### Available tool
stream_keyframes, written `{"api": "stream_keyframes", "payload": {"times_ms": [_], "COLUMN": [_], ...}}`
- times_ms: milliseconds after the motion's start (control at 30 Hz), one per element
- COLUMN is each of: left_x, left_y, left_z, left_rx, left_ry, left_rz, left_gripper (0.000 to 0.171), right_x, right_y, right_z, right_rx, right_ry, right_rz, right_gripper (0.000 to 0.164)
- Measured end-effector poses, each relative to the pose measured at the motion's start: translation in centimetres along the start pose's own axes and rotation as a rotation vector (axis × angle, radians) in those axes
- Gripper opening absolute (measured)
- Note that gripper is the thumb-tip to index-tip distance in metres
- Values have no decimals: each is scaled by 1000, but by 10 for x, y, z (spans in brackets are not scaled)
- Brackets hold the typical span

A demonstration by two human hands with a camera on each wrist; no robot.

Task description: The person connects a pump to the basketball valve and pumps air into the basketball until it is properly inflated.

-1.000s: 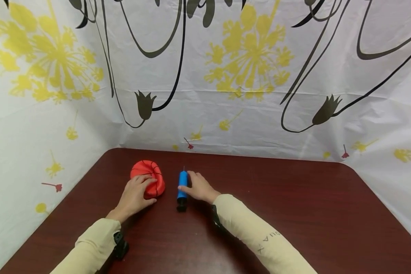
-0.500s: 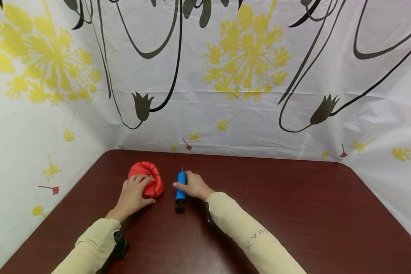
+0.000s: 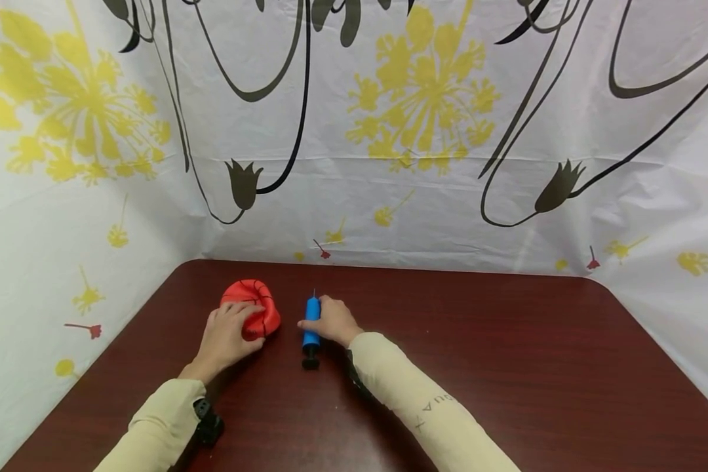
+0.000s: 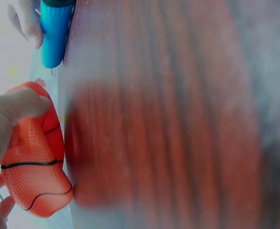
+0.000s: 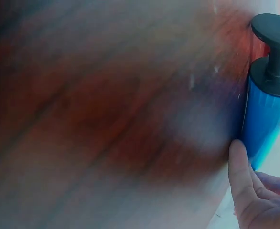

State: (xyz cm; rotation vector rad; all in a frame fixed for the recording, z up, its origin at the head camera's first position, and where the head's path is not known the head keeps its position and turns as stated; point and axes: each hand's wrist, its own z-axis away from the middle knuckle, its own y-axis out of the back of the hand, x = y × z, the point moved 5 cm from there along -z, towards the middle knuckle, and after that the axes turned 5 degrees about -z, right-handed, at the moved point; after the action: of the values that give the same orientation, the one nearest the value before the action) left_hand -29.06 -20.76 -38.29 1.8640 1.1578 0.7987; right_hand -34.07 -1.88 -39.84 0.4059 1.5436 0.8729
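Note:
A dented, partly deflated red-orange toy basketball (image 3: 267, 319) with black lines lies on the left side of the table. My left hand (image 3: 227, 334) grips it, fingers over its top and thumb at the near side; the left wrist view shows the thumb against the ball (image 4: 35, 167). To its right lies a blue hand pump (image 3: 311, 334), needle pointing away and black handle towards me. My right hand (image 3: 335, 321) holds the pump's barrel from the right, with the thumb across it. In the right wrist view the black plunger handle (image 5: 276, 31) stands slightly out of the barrel.
The dark red-brown wooden table (image 3: 507, 347) extends far to the right of both hands. A white patterned sheet (image 3: 425, 216) hangs behind the table and along its sides. A black wrist device (image 3: 209, 423) sits under the left cuff.
The right thumb has reached a little further left across the pump, and the right forearm has shifted left. The left hand stays on the ball. The head view has shifted slightly.

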Motion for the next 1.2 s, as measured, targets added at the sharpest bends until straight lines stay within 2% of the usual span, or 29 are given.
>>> {"api": "stream_keyframes", "payload": {"times_ms": [200,333,600,900,1200], "left_x": [-4,-4,-5,-3,-3], "left_y": [4,7,11,15,18], "left_z": [-1,-1,-1,-1,-7], "left_rx": [59,126,238,275,289], "left_ry": [-10,-23,-28,-20,33], "left_rz": [26,48,86,112,120], "left_gripper": [50,46,40,35,30], "right_x": [1,2,8,16,20], "right_y": [-1,0,-1,-3,-3], "right_z": [-1,0,1,3,4], "right_rx": [8,19,30,49,3], "right_ry": [9,0,-43,-115,-163], "right_rz": [-50,-107,-268,-521,-602], "right_gripper": [66,65,64,64,58]}}
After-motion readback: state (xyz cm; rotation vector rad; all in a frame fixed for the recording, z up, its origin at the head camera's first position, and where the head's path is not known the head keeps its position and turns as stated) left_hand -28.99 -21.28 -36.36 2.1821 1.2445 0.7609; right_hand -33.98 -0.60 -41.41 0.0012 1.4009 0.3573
